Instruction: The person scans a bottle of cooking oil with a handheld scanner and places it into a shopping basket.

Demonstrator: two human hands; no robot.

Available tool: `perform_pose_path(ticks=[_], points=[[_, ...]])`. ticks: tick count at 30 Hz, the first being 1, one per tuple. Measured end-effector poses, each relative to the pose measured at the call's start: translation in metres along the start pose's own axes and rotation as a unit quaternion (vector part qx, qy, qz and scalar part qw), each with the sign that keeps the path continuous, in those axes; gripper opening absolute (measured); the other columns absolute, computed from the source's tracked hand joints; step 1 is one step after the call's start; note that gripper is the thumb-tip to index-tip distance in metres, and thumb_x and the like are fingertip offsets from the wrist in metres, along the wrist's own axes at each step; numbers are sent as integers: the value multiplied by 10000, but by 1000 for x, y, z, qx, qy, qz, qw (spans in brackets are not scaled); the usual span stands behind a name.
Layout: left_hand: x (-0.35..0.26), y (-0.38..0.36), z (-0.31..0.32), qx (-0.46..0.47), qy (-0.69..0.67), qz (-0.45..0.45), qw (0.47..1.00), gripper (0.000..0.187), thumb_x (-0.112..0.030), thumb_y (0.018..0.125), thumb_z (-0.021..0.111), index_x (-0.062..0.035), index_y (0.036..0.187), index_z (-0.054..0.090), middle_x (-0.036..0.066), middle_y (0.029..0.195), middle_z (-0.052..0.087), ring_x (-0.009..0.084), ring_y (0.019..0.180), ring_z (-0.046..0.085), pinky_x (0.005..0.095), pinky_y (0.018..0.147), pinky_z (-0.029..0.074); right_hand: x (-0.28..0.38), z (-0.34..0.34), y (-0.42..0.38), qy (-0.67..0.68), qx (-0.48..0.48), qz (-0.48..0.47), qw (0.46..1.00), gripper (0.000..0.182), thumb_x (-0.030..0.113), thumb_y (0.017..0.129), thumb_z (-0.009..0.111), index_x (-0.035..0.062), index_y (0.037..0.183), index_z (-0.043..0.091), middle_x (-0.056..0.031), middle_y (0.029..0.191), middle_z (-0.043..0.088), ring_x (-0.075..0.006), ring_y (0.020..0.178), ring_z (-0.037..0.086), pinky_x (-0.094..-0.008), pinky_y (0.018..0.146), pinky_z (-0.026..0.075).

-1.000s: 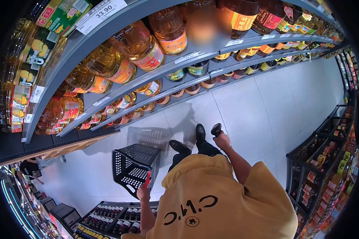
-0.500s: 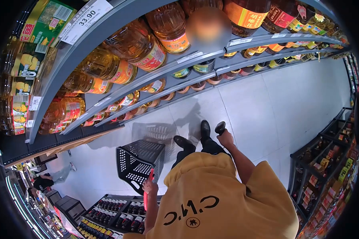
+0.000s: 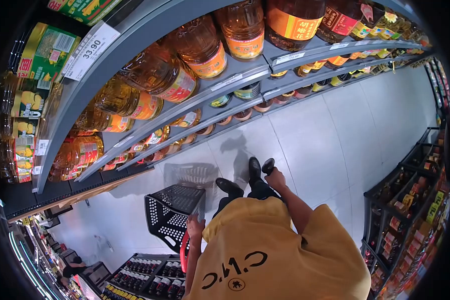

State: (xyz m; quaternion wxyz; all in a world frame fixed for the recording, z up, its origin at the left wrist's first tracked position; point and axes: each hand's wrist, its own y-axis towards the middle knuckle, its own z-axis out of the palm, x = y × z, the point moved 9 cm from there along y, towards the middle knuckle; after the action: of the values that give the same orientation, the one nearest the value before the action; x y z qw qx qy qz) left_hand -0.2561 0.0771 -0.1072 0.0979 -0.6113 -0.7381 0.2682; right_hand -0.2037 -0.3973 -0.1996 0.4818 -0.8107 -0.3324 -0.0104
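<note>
My left hand (image 3: 195, 227) is closed around the red handle (image 3: 185, 247) of a black plastic shopping basket (image 3: 177, 200) with perforated sides. The basket is tilted, low beside my left leg, and nothing shows in its visible part. On the other side, my right hand (image 3: 275, 179) is closed on a dark, glossy, rounded object (image 3: 268, 166), held just to the right of my shoes (image 3: 254, 170). Most of that object's lower end is hidden by the fingers, and I cannot tell its exact kind.
Curved grey shelves (image 3: 242, 75) hold large bottles of cooking oil (image 3: 202, 50) ahead of me. A price tag (image 3: 91, 50) reads 33.90. Racks of dark bottles (image 3: 160, 280) stand at lower left, packed shelving (image 3: 405, 200) to the right. Another person (image 3: 74, 267) is far left. Pale floor tiles (image 3: 310, 120) run between.
My right hand has swung inward with the dark object, closer to my shoes. The left hand stays on the handle. The upper shelves sit slightly lower and farther left in view.
</note>
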Motion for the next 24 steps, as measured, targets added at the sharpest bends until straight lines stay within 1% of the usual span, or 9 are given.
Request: perform_pose_path(ticks=[3,7,8,11,12,15,16,22,24], points=[[12,-4,12,22,-16,2,1000,525,-248,713,782,-56,1180,638,196,1194,600,360,1151,535,450,1001,422,-5,3,2,31,-5,14,999,522,249,734,687,4,1178,562,-248,1060,677,-406,1029,642,-469,900,510],[27,-12,24,18,-39,39,998,478,-268,701,790,-50,1112,683,171,1129,666,342,1109,595,416,980,453,-9,1,0,49,-9,16,999,505,235,743,669,-9,1171,561,-255,1050,679,-409,1017,646,-471,897,512],[31,-10,30,29,-17,37,999,455,-257,706,786,-56,1103,691,154,1099,685,335,1084,616,413,966,466,-10,1,0,50,-9,19,999,501,233,745,664,-13,1169,561,-257,1047,679,-409,1015,647,-472,896,513],[35,-10,34,48,-27,22,998,452,-233,717,781,-57,1121,684,162,1123,674,328,1115,601,407,979,458,-14,1,0,55,-11,26,998,492,231,751,650,-19,1165,560,-262,1044,679,-411,1013,648,-474,894,513],[24,-8,24,46,-18,12,999,437,-238,741,770,-43,1121,676,164,1130,668,338,1118,593,409,978,455,-17,1,0,57,-12,29,998,489,231,753,645,-20,1164,559,-263,1044,679,-411,1013,648,-475,894,513],[6,-3,12,38,-14,49,998,441,-246,750,770,-26,1118,665,179,1129,660,352,1111,587,420,980,448,-22,3,0,58,-12,26,998,491,237,751,642,-17,1164,562,-262,1046,679,-411,1020,646,-471,899,511],[-3,-4,5,18,-9,61,998,436,-239,755,772,-9,1108,659,199,1113,656,371,1083,594,442,960,456,-24,3,0,59,-13,31,998,491,237,751,641,-16,1164,563,-262,1047,679,-411,1021,646,-470,901,511],[-35,13,-11,-5,-34,105,994,457,-243,742,790,-2,1106,656,220,1116,646,396,1067,598,462,934,471,-35,6,1,63,-16,39,997,486,235,748,641,-10,1161,569,-262,1052,678,-410,1030,643,-471,906,508],[-39,14,-12,5,-47,90,995,468,-252,739,793,-1,1110,655,218,1120,647,398,1073,597,464,941,468,-36,6,3,68,-13,32,997,484,232,748,642,-8,1162,570,-263,1053,678,-410,1033,642,-473,905,507]])
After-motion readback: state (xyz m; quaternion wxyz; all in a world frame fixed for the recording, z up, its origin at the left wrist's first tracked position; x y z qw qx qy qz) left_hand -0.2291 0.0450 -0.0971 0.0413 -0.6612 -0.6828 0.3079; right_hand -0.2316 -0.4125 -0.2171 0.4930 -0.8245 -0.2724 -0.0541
